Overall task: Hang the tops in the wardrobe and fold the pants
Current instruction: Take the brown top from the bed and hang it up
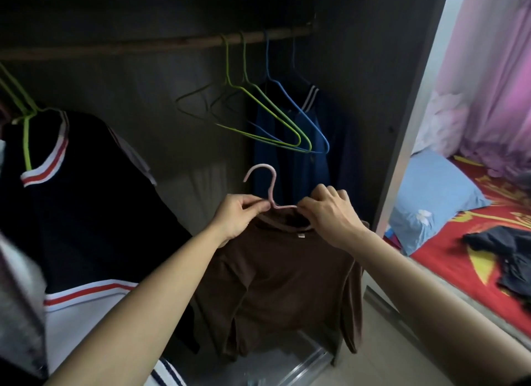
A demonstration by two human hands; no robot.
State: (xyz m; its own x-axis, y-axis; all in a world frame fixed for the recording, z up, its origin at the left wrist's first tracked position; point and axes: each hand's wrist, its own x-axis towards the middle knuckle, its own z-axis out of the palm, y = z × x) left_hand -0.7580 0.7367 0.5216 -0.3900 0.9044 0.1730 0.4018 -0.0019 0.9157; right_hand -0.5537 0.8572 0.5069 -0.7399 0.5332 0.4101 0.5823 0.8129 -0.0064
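A brown top [281, 273] hangs on a pink hanger [263, 181] in front of the open wardrobe. My left hand [240, 216] pinches the hanger at the base of its hook. My right hand [330, 213] pinches the hanger's right arm at the top's collar. The hook points up and left, well below the wooden rail [161, 45]. A dark garment [505, 256] lies crumpled on the bed at the right.
On the rail hang empty green hangers [267, 109] and a blue hanger [304, 109] beside a navy top [290, 161]. A black top with red and white trim [86, 201] hangs at the left. A wardrobe side panel [413, 104] separates the red bed [442, 250] and blue pillow [439, 196].
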